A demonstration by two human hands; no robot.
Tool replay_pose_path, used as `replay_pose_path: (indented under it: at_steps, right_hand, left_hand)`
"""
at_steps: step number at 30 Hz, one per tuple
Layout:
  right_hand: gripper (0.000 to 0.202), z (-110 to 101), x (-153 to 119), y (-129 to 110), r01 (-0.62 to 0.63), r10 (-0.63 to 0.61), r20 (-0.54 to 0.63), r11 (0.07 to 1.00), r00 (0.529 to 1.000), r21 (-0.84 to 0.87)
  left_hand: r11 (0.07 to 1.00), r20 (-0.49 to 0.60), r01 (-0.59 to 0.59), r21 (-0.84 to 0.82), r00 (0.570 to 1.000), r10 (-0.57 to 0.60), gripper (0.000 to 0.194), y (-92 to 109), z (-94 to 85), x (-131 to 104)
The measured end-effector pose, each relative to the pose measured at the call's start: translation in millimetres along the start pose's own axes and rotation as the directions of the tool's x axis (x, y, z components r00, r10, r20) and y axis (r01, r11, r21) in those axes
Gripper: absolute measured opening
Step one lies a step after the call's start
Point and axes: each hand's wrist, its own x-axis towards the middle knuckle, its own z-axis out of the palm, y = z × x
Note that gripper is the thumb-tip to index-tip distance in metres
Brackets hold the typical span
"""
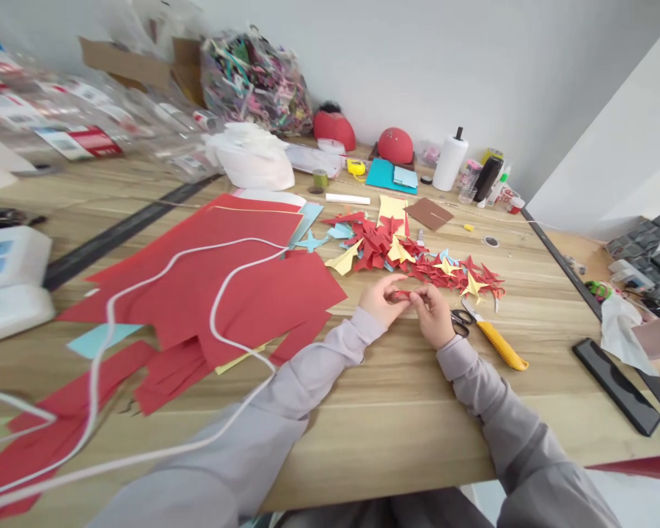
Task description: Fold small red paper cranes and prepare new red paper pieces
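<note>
Between the fingertips of both hands is a small folded piece of red paper [400, 295]. My left hand [382, 299] pinches its left end, and my right hand [433, 317] pinches its right end. Just beyond them lies a heap of folded paper stars [377, 246], mostly red with some yellow and light blue. Black-handled scissors [460, 321] rest right beside my right hand, partly hidden by it. A yellow utility knife [503, 346] lies to their right. Large red paper sheets [253, 286] spread out left of my left hand.
A white cable [215, 312] loops over the red sheets. At the right lies a black case [616, 385]. A white bottle [449, 163], red pincushion [394, 145] and teal pad [383, 176] stand at the back. Clear plastic packages [104, 110] and a bag of scraps [256, 81] fill the back left.
</note>
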Motion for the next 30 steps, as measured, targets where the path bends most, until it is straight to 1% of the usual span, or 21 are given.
replay_pose_path:
  at_steps: [2, 5, 8, 10, 13, 15, 18, 21, 24, 26, 30]
  right_hand:
    - [0.022, 5.9, 3.5, 0.7, -0.084, 0.086, -0.017, 0.992, 0.996, 0.093]
    - [0.028, 13.2, 7.6, 1.6, -0.175, 0.184, -0.034, 0.965, 0.982, 0.195]
    - [0.03, 15.7, 6.9, 1.9, -0.231, 0.237, 0.012, 0.931, 0.971, 0.284]
    - [0.03, 14.7, 4.1, 2.8, -0.271, 0.265, 0.065, 0.903, 0.962, 0.334]
    - [0.031, 11.1, 0.7, 5.3, -0.317, 0.305, 0.095, 0.867, 0.948, 0.385]
    - [0.032, 8.9, 0.5, 7.2, -0.321, 0.314, 0.086, 0.857, 0.946, 0.403]
    - [0.032, 6.9, 2.0, 9.7, -0.312, 0.313, 0.065, 0.859, 0.947, 0.406]
    - [0.031, 6.0, 2.9, 11.7, -0.302, 0.295, 0.079, 0.877, 0.952, 0.375]
    - [0.03, 6.0, 2.5, 13.8, -0.314, 0.302, 0.089, 0.886, 0.949, 0.341]
    - [0.029, 6.6, 2.0, 15.3, -0.331, 0.319, 0.091, 0.886, 0.943, 0.326]
    - [0.028, 8.4, 1.8, 16.5, -0.343, 0.33, 0.096, 0.883, 0.939, 0.321]
  left_hand:
    - [0.99, -0.024, 0.048, -0.135, 0.998, -0.051, 0.053, -2.9, -1.2, 2.7]
    - [0.971, -0.12, 0.058, -0.231, 0.989, -0.088, 0.059, -6.0, -3.8, 6.1]
    - [0.946, -0.199, 0.057, -0.32, 0.972, -0.126, 0.063, -5.5, -4.6, 5.8]
    - [0.933, -0.205, 0.071, -0.354, 0.967, -0.151, 0.059, -4.1, -3.2, 4.3]
    - [0.923, -0.146, 0.119, -0.365, 0.972, -0.183, 0.048, -4.8, 0.9, 3.9]
    - [0.922, -0.117, 0.162, -0.351, 0.97, -0.215, 0.038, -7.9, 4.2, 6.0]
    - [0.925, -0.13, 0.202, -0.322, 0.958, -0.254, 0.029, -13.9, 8.2, 9.6]
    - [0.928, -0.169, 0.204, -0.311, 0.949, -0.265, 0.027, -17.6, 9.8, 10.1]
    - [0.934, -0.21, 0.209, -0.291, 0.938, -0.275, 0.024, -18.9, 9.0, 9.9]
    - [0.935, -0.218, 0.22, -0.278, 0.934, -0.284, 0.024, -19.8, 7.4, 11.1]
    - [0.93, -0.195, 0.235, -0.284, 0.935, -0.296, 0.024, -22.4, 3.6, 14.8]
